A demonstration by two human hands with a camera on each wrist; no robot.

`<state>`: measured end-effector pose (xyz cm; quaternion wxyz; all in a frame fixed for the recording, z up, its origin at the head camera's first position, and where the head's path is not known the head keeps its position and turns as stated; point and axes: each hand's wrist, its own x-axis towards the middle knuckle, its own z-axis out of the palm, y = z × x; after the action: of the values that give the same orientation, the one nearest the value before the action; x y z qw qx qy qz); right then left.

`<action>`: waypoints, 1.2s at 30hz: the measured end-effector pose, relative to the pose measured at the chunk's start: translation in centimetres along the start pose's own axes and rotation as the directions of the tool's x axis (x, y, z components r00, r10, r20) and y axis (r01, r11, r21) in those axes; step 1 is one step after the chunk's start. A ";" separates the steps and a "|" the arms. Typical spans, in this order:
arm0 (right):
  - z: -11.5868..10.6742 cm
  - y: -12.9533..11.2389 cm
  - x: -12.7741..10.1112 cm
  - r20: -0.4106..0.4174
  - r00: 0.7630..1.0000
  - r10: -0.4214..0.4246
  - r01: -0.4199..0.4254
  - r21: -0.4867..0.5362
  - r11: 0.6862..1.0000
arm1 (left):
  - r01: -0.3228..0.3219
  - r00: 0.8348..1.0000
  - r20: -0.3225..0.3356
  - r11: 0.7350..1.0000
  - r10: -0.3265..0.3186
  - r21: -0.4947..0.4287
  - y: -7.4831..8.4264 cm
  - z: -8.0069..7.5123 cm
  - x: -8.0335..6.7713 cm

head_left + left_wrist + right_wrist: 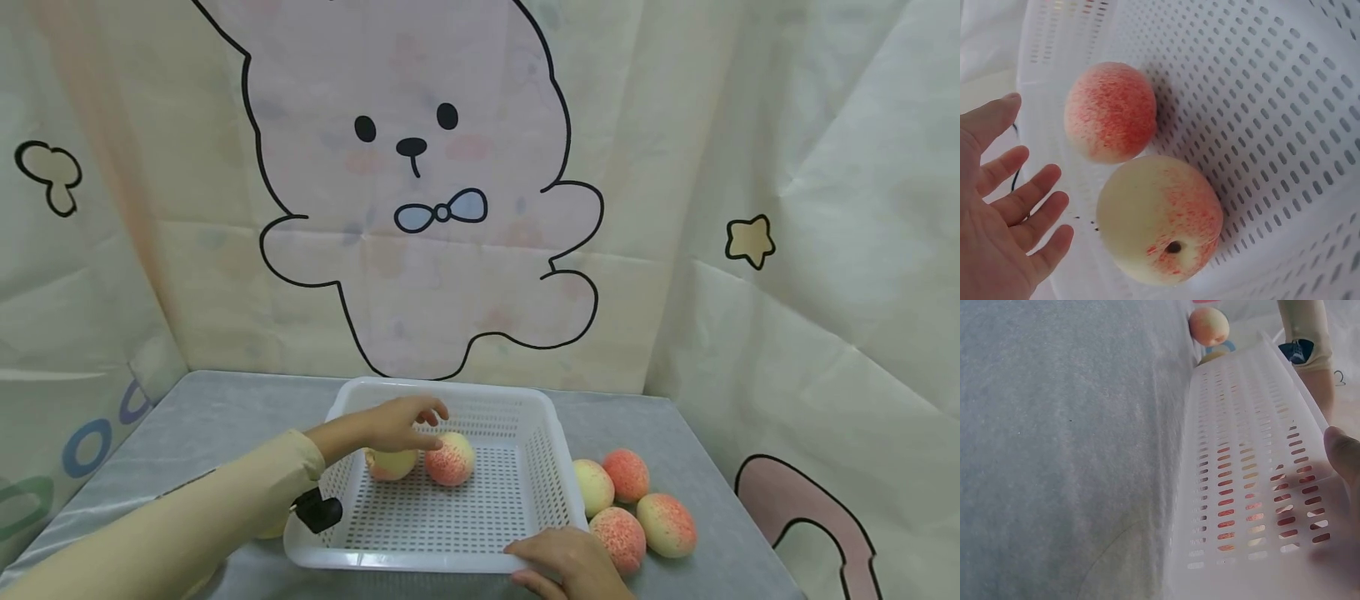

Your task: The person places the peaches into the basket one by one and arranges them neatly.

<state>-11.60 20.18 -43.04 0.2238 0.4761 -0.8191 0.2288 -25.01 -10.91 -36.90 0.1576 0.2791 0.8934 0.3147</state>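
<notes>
A white perforated plastic basket stands on the table with two peaches inside. One is red-speckled; the other, a paler peach, is partly covered by my left hand in the head view. That hand hovers over the basket's left half, holding nothing, its fingers spread and loosely bent beside the peaches in the left wrist view. My right hand grips the basket's rim at the front right corner. In the right wrist view its thumb lies against the near wall, fingers mostly hidden behind it.
Several peaches lie grouped on the grey tablecloth, right of the basket. Left of it, a yellowish round thing shows beneath my left sleeve. A printed cloth backdrop rises behind the table and along both sides.
</notes>
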 end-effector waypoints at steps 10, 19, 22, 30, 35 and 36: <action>0.1 0.0 0.0 0.005 1.000 -0.020 0.020 -0.006 1.000 | -0.114 0.989 -0.104 0.992 0.108 -0.048 -0.7 -2.4 -2.8; 0.1 0.1 0.0 -0.004 1.000 -0.013 0.013 0.000 1.000 | -0.076 0.987 -0.146 0.995 0.065 -0.071 -1.6 -4.6 -6.5; 0.1 0.2 0.0 -0.017 0.999 -0.045 0.045 -0.008 0.999 | -0.076 0.986 -0.153 0.994 0.063 -0.075 -1.8 -5.5 -7.9; 0.1 0.2 0.2 -0.030 0.999 -0.043 0.042 -0.024 0.999 | -0.071 0.988 -0.148 0.991 0.054 -0.116 -3.6 -7.5 -10.9; 0.0 0.0 0.0 -0.017 1.000 -0.007 0.006 -0.021 1.000 | -0.046 0.994 -0.107 0.987 0.029 -0.156 -4.9 -8.4 -12.7; 0.0 0.0 0.0 -0.014 1.000 0.003 -0.003 -0.021 1.000 | -0.035 0.995 -0.098 0.987 0.019 -0.160 -5.1 -8.5 -13.0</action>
<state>-11.58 20.19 -43.09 0.2341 0.4710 -0.8206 0.2238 -20.57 -26.02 -32.49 0.1321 0.2619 0.8677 0.4012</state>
